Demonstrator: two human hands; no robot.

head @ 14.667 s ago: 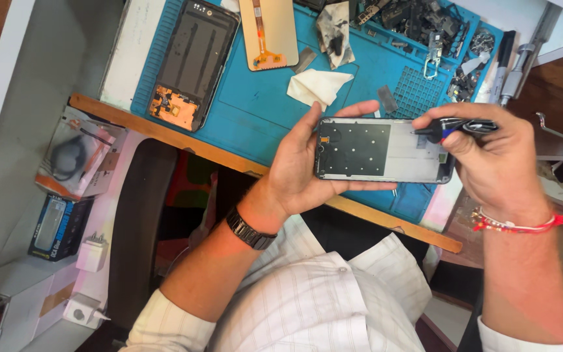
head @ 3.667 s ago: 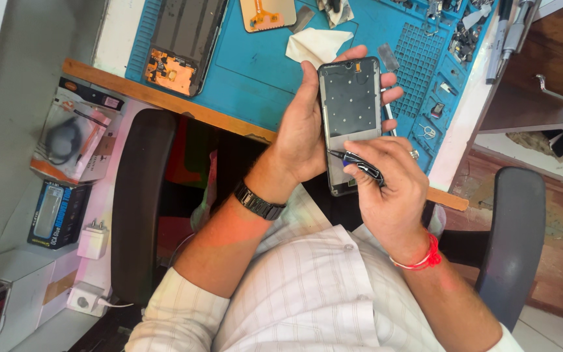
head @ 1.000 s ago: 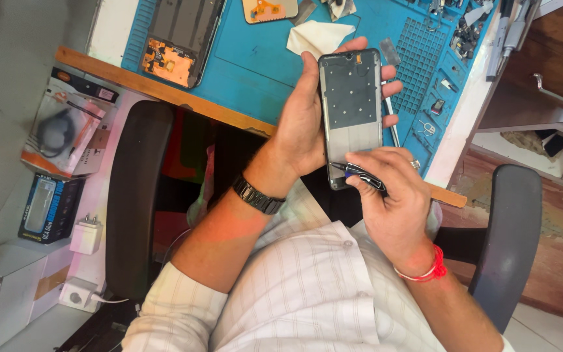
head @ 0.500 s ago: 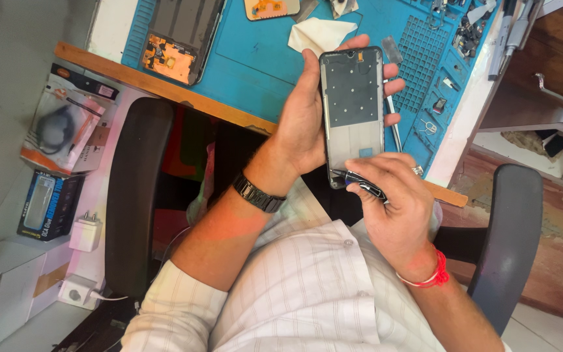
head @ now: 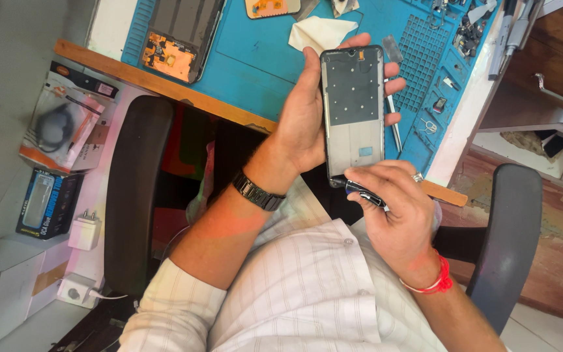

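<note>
Head view: left hand (head: 307, 120) is gripping a phone frame (head: 353, 111) upright above the blue mat (head: 255, 58) on the surface; right hand (head: 399, 218) is closing on a small dark tool (head: 366, 193), apparently touching the frame's lower edge. A disassembled phone (head: 180, 36) is lying well apart.

1 head-worn view, straight down, close over blue mat (head: 262, 58) edge

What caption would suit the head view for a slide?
Left hand holds a phone frame above the blue mat; right hand presses a dark tool against its lower edge.
</note>
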